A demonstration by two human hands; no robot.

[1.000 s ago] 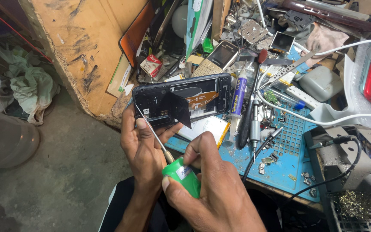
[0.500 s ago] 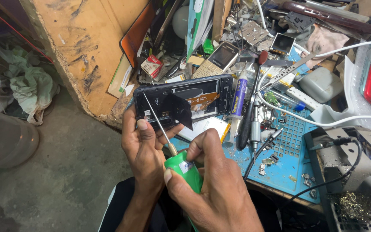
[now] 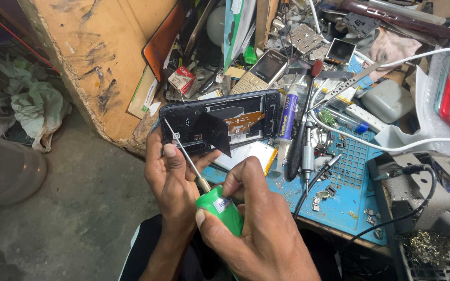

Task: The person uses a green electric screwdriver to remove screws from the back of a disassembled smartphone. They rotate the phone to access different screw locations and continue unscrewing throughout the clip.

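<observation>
My left hand [image 3: 170, 179] grips the near edge of an opened black phone [image 3: 220, 122] with its back cover off, showing an orange flex cable and a black flap inside. My right hand [image 3: 259, 229] is closed around the green handle of a screwdriver [image 3: 220, 205]. Its thin metal shaft slants up and left, with the tip at the phone's left end near my left thumb. The phone is held just above the near edge of a blue work mat [image 3: 339, 192].
The bench holds a keypad phone [image 3: 264, 70], a glue tube [image 3: 287, 114], tweezers [image 3: 345, 86], pen-like tools [image 3: 308, 156], white cables, small loose parts and a soldering stand [image 3: 428, 203]. A wooden board [image 3: 95, 57] leans at left. Crumpled cloth [image 3: 32, 104] lies on the concrete floor.
Both hands and the phone have drifted slightly down and right in view. The screwdriver tip stays at the phone's left end; the grip is the same.
</observation>
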